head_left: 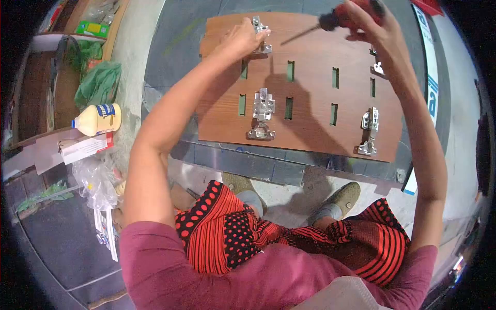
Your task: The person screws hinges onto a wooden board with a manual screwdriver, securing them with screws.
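Note:
A brown wooden board (310,82) with several green-looking slots lies flat on a dark tiled surface. My left hand (244,39) has its fingers closed on a metal hinge (261,47) at the board's upper left. Raised over the board's upper right, my right hand (380,26) grips the red handle of a screwdriver (328,21). Its shaft points down and left, apart from the hinge. One more hinge (264,111) sits at the lower left of the board and another (369,129) at the lower right. A further hinge (378,67) is partly hidden by my right wrist.
On the left stand a yellowish bottle (101,119) with a blue cap, a green plastic bag (98,85) and clear plastic bags (93,181). A long white and blue level-like bar (431,88) lies along the right side. My feet are below the board's near edge.

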{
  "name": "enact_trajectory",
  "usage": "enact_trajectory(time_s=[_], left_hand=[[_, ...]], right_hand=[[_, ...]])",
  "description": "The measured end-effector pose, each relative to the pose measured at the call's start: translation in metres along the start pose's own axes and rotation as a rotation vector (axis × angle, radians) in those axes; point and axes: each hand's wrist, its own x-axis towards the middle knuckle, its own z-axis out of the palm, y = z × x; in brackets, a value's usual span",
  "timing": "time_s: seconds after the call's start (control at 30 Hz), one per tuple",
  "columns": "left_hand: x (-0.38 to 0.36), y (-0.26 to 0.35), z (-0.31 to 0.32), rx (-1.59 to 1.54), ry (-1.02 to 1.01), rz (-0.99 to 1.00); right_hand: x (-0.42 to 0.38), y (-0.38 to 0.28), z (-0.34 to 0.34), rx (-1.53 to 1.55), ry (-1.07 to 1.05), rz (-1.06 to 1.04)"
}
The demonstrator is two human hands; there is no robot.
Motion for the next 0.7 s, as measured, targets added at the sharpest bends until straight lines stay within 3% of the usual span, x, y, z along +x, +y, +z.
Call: enact_trajectory(time_s=[0.17,0.7], left_hand=[[0.011,0.002,0.023,0.000,0.009,-0.064],[-0.004,0.024,0.016,0.060,-0.066,-0.092]], right_hand=[[0.011,0.008,0.012,-0.023,0.029,-0.049],[0.026,0.011,0.041,-0.121,-0.055,-0.208]])
